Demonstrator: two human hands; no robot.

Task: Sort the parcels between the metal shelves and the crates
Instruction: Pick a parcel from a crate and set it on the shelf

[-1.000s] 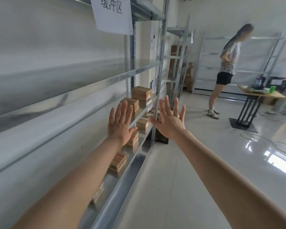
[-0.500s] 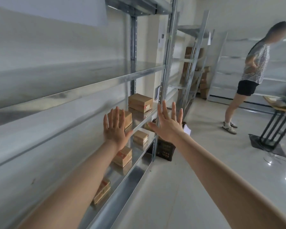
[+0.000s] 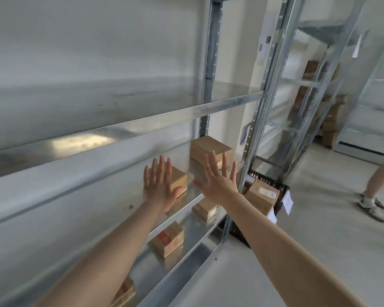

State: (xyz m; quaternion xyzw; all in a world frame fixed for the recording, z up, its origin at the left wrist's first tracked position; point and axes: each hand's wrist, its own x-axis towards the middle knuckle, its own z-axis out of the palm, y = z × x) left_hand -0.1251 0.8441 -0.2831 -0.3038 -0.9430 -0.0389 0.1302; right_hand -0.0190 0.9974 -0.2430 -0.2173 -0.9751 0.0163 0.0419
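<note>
Head view: both bare arms are stretched forward along the metal shelves (image 3: 129,131). The left hand (image 3: 159,187) and right hand (image 3: 218,181) are held flat, fingers spread, nothing grasped. Cardboard parcels (image 3: 169,239) are seen on the lower shelves beyond them. Farther off, another parcel (image 3: 262,196) sits in a black crate (image 3: 275,185) on the floor.

Another person's leg (image 3: 380,173) and sneakers (image 3: 372,206), glossy grey floor (image 3: 308,240), white wall (image 3: 87,36)

labels on the parcels (image 3: 168,239) are too blurred to read.
</note>
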